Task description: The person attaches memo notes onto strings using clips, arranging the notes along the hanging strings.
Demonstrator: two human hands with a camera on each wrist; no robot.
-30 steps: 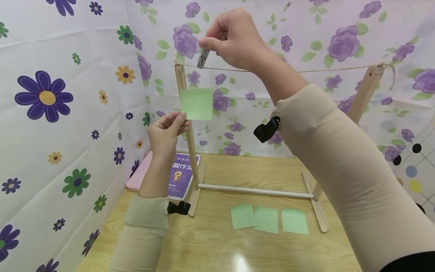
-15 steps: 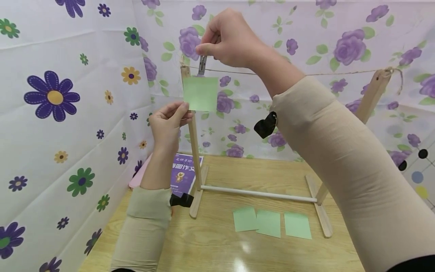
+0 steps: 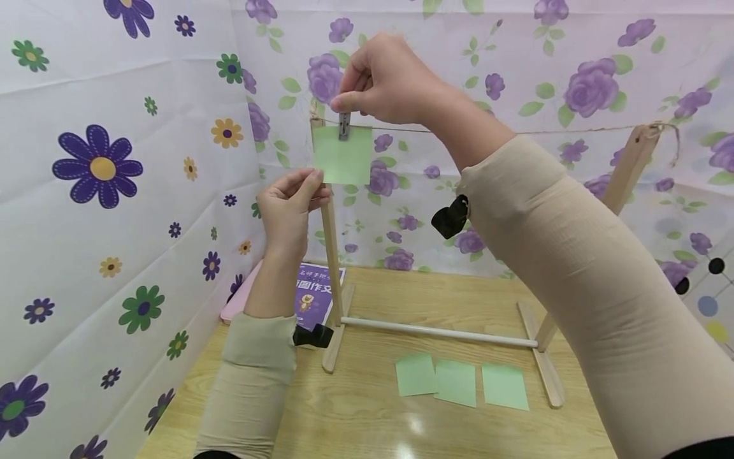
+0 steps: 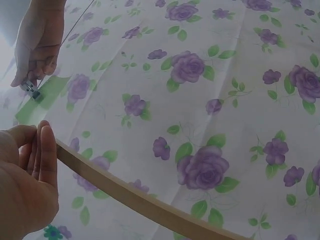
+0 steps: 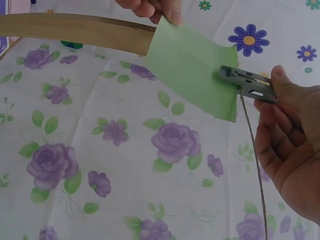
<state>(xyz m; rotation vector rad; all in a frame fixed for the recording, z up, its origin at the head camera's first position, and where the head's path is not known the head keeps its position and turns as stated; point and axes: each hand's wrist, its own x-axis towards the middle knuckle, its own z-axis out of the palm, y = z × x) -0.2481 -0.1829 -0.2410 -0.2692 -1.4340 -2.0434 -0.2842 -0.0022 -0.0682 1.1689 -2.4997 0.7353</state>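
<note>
A green square of paper [image 3: 342, 159] hangs upright at the string [image 3: 413, 131], near the top of the left wooden post [image 3: 331, 255]. My left hand [image 3: 289, 207] pinches its lower left corner between thumb and fingers. With thumb and fingertips my right hand [image 3: 390, 80] grips the tail of a grey clothespin [image 3: 344, 126]. In the right wrist view the clothespin's [image 5: 247, 84] nose overlaps the paper's [image 5: 195, 70] top edge, where the string [image 5: 255, 150] also meets it. Whether the string lies inside the clothespin's nose I cannot tell.
Three green paper squares [image 3: 455, 382] lie on the wooden table [image 3: 367, 421]. A white rod [image 3: 441, 331] joins the stand's feet. A purple book [image 3: 315, 299] and a pink item [image 3: 241, 296] lie behind the left forearm. The right wooden post [image 3: 631, 166] holds the string's other end.
My left hand has raised the paper to the string. The right hand has brought the clothespin from above the string down over the paper's top edge.
</note>
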